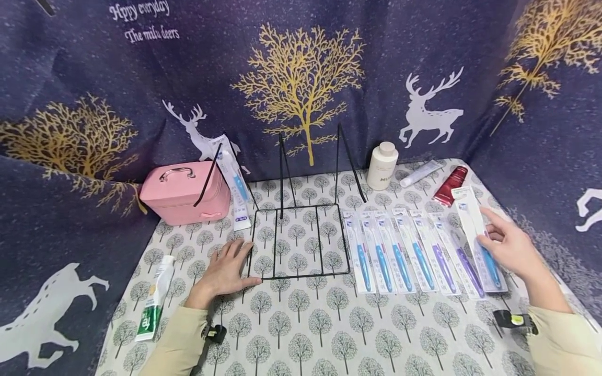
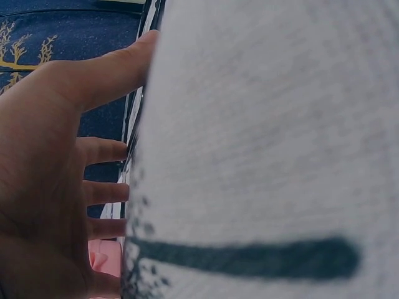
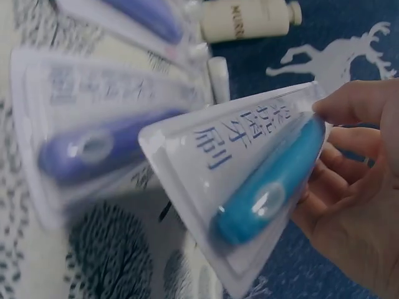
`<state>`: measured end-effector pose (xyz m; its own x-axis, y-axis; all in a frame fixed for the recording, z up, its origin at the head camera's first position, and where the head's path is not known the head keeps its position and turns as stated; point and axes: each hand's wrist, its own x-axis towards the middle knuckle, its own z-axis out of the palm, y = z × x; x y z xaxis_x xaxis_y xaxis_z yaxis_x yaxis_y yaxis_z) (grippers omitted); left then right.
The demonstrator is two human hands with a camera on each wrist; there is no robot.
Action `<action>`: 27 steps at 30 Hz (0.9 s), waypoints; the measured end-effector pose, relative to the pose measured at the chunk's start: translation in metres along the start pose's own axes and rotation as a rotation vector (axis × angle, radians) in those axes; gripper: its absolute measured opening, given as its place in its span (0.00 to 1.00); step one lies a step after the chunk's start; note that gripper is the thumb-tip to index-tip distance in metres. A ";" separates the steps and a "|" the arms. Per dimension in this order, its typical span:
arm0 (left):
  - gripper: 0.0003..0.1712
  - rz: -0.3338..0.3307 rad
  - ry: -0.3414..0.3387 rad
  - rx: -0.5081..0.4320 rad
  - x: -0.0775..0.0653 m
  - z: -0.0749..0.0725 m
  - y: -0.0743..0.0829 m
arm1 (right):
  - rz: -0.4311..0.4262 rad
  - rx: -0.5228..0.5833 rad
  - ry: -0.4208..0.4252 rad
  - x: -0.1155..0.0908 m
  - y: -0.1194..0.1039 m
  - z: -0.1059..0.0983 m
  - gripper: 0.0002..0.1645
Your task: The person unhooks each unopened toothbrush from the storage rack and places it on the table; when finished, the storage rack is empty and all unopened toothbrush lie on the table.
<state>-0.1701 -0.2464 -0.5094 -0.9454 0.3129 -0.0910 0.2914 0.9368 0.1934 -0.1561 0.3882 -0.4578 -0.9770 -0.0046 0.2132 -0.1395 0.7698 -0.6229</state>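
My right hand (image 1: 510, 244) pinches a packaged blue toothbrush (image 1: 489, 263) by the side of its clear blister pack. In the right wrist view this pack (image 3: 268, 180) is tilted and overlaps a packaged purple toothbrush (image 3: 112, 140) lying on the cloth. More packaged toothbrushes (image 1: 400, 256), blue and purple, lie in a row to the left of that hand. My left hand (image 1: 228, 269) rests with fingers spread at the left side of a black wire rack (image 1: 297, 275), thumb at its front corner. The left wrist view shows the fingers (image 2: 106, 193) extended at the cloth.
Beyond the rack's left side are a pink case (image 1: 185, 193) and another packaged toothbrush (image 1: 239, 183) with a tube (image 1: 241, 216). A green-and-white tube (image 1: 152, 308) lies front left. A white bottle (image 1: 382, 166), a white tube (image 1: 420, 173) and a red tube (image 1: 450, 186) are at back right.
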 end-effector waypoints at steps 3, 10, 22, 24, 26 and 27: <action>0.59 0.005 0.008 -0.003 0.000 0.000 0.001 | 0.036 -0.061 -0.040 0.000 0.012 -0.002 0.38; 0.59 0.008 0.011 0.010 0.000 0.000 0.000 | 0.087 -0.121 -0.096 -0.001 0.029 0.002 0.35; 0.59 0.000 0.000 0.002 -0.001 -0.001 0.001 | 0.109 -0.188 -0.184 -0.004 0.039 0.011 0.35; 0.59 -0.002 0.000 0.002 -0.001 -0.001 0.001 | 0.110 -0.189 -0.193 -0.005 0.040 0.012 0.35; 0.59 0.000 0.000 0.001 -0.001 -0.001 0.001 | 0.109 -0.193 -0.198 -0.005 0.041 0.012 0.35; 0.59 0.001 0.000 0.001 -0.001 -0.001 0.002 | 0.106 -0.200 -0.195 -0.006 0.041 0.012 0.35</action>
<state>-0.1694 -0.2453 -0.5078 -0.9452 0.3134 -0.0911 0.2921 0.9368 0.1924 -0.1585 0.4122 -0.4939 -0.9997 -0.0250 -0.0063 -0.0191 0.8829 -0.4691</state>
